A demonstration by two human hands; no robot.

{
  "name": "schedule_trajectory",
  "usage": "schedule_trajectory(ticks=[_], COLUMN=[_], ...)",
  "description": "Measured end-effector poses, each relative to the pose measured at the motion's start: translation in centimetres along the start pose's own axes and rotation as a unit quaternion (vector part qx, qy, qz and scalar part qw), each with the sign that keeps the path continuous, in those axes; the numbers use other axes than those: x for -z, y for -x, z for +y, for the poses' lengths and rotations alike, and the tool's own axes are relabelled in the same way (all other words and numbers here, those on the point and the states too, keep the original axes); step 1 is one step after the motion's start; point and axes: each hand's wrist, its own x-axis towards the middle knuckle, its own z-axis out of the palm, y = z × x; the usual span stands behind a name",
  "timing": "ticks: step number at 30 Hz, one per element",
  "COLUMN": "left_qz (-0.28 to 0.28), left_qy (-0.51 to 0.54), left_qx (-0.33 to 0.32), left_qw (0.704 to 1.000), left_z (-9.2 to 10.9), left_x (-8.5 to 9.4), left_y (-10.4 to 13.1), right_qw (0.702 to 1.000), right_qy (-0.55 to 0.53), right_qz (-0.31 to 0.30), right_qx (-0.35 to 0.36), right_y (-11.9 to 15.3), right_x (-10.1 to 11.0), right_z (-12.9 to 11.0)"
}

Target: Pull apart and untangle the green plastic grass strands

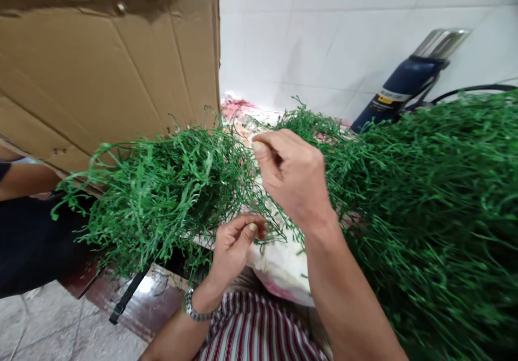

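Observation:
My left hand [233, 245], with a metal watch on the wrist, is closed in a pinch low in the middle. A thin green sprig [275, 237] shows at its fingertips. Higher and to the right, my right hand [293, 175] is closed, thumb against the bent fingers; what it pinches, if anything, is too small to make out. Left of my hands lies a loose heap of green sprigs [162, 193] with thin branching stems. A larger green pile [437, 204] fills the right side. Between them, a white and pink covered surface [279, 264] shows beneath my hands.
A large cardboard sheet [109, 64] stands behind the left heap. A dark blue thermos [399, 88] leans by the white tiled wall [307, 37]. Another person's arm [30, 180] is at the left edge. A black strap [129, 293] hangs over reddish-brown wood [157, 301].

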Motion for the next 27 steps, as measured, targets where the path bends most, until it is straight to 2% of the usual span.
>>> schedule_trajectory(ticks=[3, 5, 8, 10, 12, 16, 20, 24, 27], left_qz=[-0.013, -0.035, -0.067, -0.067, -0.06, -0.046, -0.023, -0.025, -0.014], left_qy=[-0.051, -0.102, -0.177, -0.216, -0.244, -0.271, -0.272, -0.267, -0.244], left_qx=[-0.017, -0.043, -0.088, -0.109, -0.112, -0.076, -0.057, -0.057, -0.041], left_qw=[0.998, 0.993, 0.978, 0.968, 0.961, 0.958, 0.96, 0.962, 0.969], left_z=[0.1, 0.0, -0.5, -1.1, -1.8, -3.1, -3.7, -3.5, -2.8], left_x=[-0.1, -0.4, -1.0, -1.2, -1.1, -0.3, 0.2, -0.1, -0.9], left_y=[0.2, 0.1, -0.4, -0.8, -1.3, -2.2, -2.6, -2.4, -1.7], right_qw=[0.998, 0.991, 0.967, 0.947, 0.941, 0.953, 0.956, 0.928, 0.906], right_qy=[0.054, 0.105, 0.161, 0.182, 0.172, 0.131, 0.098, -0.02, -0.093], right_qz=[0.023, -0.012, -0.134, -0.207, -0.227, -0.166, -0.034, 0.098, 0.164], right_qx=[-0.034, -0.086, -0.146, -0.162, -0.181, -0.215, -0.273, -0.359, -0.379], right_y=[3.6, 6.1, 9.4, 10.9, 11.8, 13.0, 14.0, 14.9, 15.7], right_x=[2.9, 3.5, 2.5, 1.2, 0.4, 0.6, 2.1, 3.3, 3.8], right_z=[1.4, 2.6, 3.9, 4.4, 4.8, 5.7, 6.0, 5.2, 4.4])
